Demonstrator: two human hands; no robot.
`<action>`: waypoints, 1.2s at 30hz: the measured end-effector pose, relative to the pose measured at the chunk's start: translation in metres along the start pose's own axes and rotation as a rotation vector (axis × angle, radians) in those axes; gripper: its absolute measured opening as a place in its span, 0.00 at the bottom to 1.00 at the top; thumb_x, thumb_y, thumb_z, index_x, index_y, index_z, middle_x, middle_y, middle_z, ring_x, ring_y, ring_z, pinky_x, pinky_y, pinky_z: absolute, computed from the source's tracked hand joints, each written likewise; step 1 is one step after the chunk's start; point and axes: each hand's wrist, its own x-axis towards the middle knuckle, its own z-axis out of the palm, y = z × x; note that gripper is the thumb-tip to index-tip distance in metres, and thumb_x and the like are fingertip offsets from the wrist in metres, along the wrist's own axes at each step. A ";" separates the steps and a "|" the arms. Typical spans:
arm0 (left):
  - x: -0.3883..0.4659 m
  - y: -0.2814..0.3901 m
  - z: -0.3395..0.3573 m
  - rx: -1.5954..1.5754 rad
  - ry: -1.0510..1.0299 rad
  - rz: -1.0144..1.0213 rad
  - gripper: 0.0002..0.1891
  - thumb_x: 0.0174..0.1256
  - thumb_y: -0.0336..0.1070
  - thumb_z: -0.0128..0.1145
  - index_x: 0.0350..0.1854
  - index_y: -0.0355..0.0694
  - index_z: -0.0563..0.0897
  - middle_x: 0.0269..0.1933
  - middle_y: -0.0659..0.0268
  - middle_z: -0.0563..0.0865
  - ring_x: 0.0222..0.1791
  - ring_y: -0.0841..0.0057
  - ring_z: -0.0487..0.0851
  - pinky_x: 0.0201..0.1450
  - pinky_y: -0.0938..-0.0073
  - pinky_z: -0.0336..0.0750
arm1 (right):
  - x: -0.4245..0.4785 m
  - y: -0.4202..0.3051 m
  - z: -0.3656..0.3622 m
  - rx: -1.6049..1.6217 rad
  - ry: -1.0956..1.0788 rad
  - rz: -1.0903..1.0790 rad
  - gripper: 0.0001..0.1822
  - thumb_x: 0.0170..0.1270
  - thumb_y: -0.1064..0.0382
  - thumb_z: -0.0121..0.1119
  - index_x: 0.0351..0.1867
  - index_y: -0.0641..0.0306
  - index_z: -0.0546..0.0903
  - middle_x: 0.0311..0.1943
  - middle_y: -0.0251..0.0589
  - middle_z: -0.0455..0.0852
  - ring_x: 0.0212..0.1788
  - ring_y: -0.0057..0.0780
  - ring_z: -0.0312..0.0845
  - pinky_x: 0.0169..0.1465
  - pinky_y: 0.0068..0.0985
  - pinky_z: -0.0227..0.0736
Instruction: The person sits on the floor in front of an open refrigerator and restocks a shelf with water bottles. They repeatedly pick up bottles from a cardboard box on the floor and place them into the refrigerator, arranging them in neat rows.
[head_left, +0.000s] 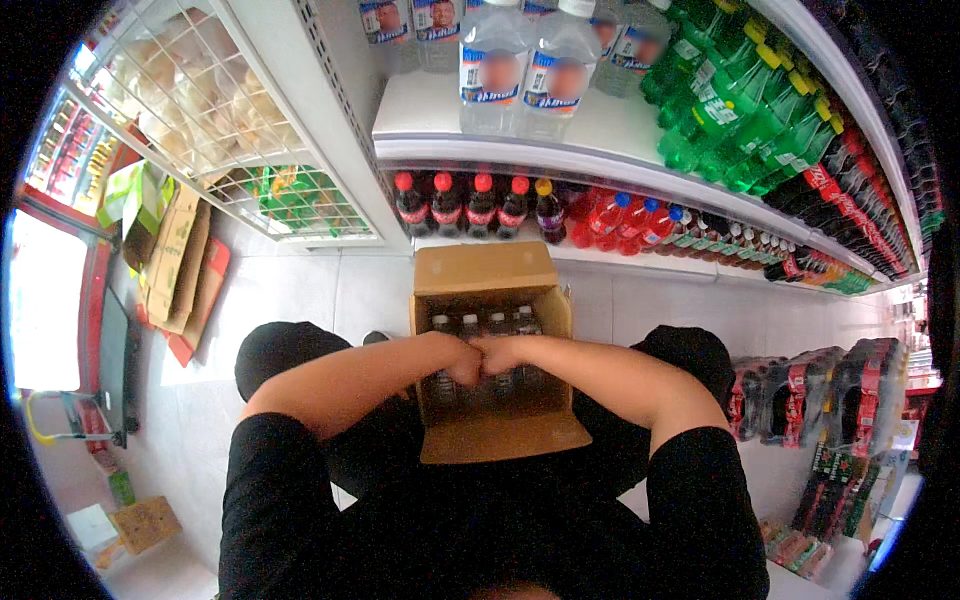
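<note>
An open cardboard box (506, 439) stands on the tiled floor between the person's knees, its flaps folded out. Several clear plastic bottles with pale caps (497, 319) stand inside it. My left hand (463, 360) and my right hand (496, 355) meet over the middle of the box, close together above the bottles. Both hands look curled, but their fingers are partly hidden and I cannot tell whether they grip a bottle.
Ahead, a white shelf (615, 120) holds large clear bottles (491, 82) and green soda bottles (720, 112). Cola bottles (481, 206) line the lower shelf. Flattened cardboard (171, 262) lies left, beside a wire rack (225, 112). Shrink-wrapped bottle packs (795, 397) stand right.
</note>
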 end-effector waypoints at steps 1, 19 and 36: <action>-0.009 0.002 -0.001 0.021 -0.007 -0.007 0.27 0.73 0.57 0.50 0.62 0.43 0.85 0.63 0.51 0.85 0.65 0.54 0.80 0.64 0.49 0.73 | -0.007 -0.023 -0.016 -0.080 -0.088 0.008 0.36 0.54 0.59 0.71 0.66 0.62 0.75 0.58 0.58 0.85 0.58 0.48 0.82 0.59 0.41 0.76; -0.229 0.011 -0.136 -0.818 1.864 0.825 0.36 0.67 0.18 0.54 0.78 0.37 0.61 0.76 0.52 0.68 0.78 0.63 0.64 0.78 0.56 0.61 | -0.213 -0.159 -0.237 0.186 1.629 -0.707 0.20 0.64 0.72 0.64 0.57 0.67 0.75 0.53 0.45 0.83 0.54 0.31 0.81 0.51 0.29 0.82; -0.205 0.004 -0.184 -0.571 1.825 0.682 0.44 0.62 0.15 0.58 0.81 0.36 0.54 0.77 0.56 0.67 0.79 0.67 0.62 0.81 0.64 0.54 | -0.179 -0.156 -0.243 -0.021 1.423 -0.699 0.50 0.60 0.69 0.68 0.80 0.69 0.50 0.64 0.63 0.79 0.68 0.54 0.77 0.70 0.38 0.70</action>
